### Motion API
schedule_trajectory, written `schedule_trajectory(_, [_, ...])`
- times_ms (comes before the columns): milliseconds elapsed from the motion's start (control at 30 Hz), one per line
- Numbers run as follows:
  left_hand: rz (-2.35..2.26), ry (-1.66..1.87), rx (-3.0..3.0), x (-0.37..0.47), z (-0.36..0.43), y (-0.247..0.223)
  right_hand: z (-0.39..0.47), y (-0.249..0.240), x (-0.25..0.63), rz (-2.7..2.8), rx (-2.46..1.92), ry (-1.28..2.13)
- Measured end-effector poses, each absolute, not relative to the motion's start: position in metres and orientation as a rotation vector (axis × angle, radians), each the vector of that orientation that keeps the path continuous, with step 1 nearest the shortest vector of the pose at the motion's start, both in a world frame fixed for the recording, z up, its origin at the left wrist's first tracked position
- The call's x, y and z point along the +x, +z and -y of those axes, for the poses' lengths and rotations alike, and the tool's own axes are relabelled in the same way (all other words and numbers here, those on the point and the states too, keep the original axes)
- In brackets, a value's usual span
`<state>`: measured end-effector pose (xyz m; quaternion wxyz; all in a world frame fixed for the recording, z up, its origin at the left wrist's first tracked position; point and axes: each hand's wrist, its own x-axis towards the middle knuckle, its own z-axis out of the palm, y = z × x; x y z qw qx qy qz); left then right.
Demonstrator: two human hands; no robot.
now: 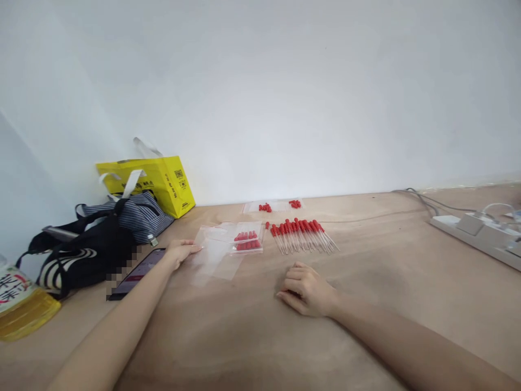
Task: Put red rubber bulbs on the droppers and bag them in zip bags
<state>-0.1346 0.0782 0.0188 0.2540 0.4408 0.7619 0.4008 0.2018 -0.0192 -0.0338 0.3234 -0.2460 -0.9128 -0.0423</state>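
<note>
My left hand [181, 253] has its fingers at the left edge of several flat clear plastic bags [211, 252], apparently pinching one. On the right part of these bags lies a bag with red-tipped pieces [247, 240] in it. My right hand [303, 289] rests on the table with its fingers curled; whatever they hold, if anything, is hidden. Beyond it, several clear droppers with red bulbs [303, 236] are fanned out side by side. One loose red bulb [267, 225] sits at their left end. Farther back, two small groups of red bulbs [265, 207] lie on clear bags.
At the left are a yellow bag [173, 187], a striped bag [144, 217], a black bag [81, 250], a phone [140, 271] and a bottle of yellow liquid [28, 315]. A white power strip [480, 239] with cables lies at the right, on the wooden table [391, 260].
</note>
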Motion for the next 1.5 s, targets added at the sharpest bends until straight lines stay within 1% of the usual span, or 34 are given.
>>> schedule_trajectory(133, [-2.131,1.147,1.221,-0.124,-0.075,0.026,0.019,-0.033,0.202,2.406,-0.655,-0.129])
schedule_trajectory(267, [-2.163,1.417,1.276,-0.121,-0.064,0.049,0.019,-0.033,0.202,2.412,-0.663,-0.121])
schedule_trajectory(333, [-2.116,1.567,1.283,-0.114,-0.056,0.059,0.020,-0.032,0.201,2.399,-0.673,-0.104])
schedule_trajectory(400, [-2.017,1.632,1.257,-0.098,-0.047,0.063,0.021,-0.032,0.200,2.342,-0.722,-0.042])
schedule_trajectory(500, [-1.801,1.549,1.215,-0.055,-0.026,0.048,0.022,-0.030,0.199,2.095,-0.897,0.239])
schedule_trajectory(567, [-1.656,1.445,1.186,-0.020,-0.007,0.029,0.020,-0.031,0.199,1.854,-1.020,0.551])
schedule_trajectory(667, [-1.248,1.256,0.916,0.028,0.023,0.001,0.012,-0.035,0.202,1.547,-1.079,1.002])
schedule_trajectory(733, [-1.160,1.170,0.849,0.048,0.039,-0.008,0.005,-0.038,0.208,1.465,-1.074,1.188])
schedule_trajectory(800, [-1.136,0.989,0.933,0.053,0.047,-0.005,-0.002,-0.040,0.215,1.487,-1.085,1.260])
schedule_trajectory(867, [-1.133,0.607,1.160,0.044,0.046,0.006,-0.007,-0.039,0.224,1.566,-1.103,1.246])
schedule_trajectory(933, [-1.113,0.097,1.406,0.026,0.039,0.019,-0.012,-0.037,0.234,1.669,-1.114,1.177])
schedule_trajectory(967, [-1.150,-0.026,1.500,0.016,0.033,0.024,-0.014,-0.035,0.239,1.731,-1.114,1.131])
schedule_trajectory(1000, [-1.235,-0.008,1.600,0.008,0.027,0.026,-0.016,-0.034,0.243,1.797,-1.112,1.077])
schedule_trajectory(1067, [-1.361,0.245,1.822,-0.003,0.015,0.024,-0.018,-0.031,0.248,1.923,-1.129,0.900])
schedule_trajectory(1133, [-1.362,0.519,1.987,-0.003,0.007,0.014,-0.018,-0.027,0.250,2.015,-1.152,0.625])
schedule_trajectory(1200, [-1.326,0.662,2.078,0.003,0.002,0.002,-0.012,-0.023,0.247,2.066,-1.143,0.384])
schedule_trajectory(1233, [-1.323,0.695,2.107,0.006,0.001,-0.003,-0.008,-0.021,0.243,2.088,-1.129,0.318])
schedule_trajectory(1300, [-1.330,0.740,2.170,0.012,-0.001,-0.012,0.004,-0.018,0.235,2.123,-1.128,0.310])
schedule_trajectory(1500, [-1.358,0.776,2.285,0.017,-0.003,-0.021,0.029,-0.025,0.217,2.268,-1.171,0.434])
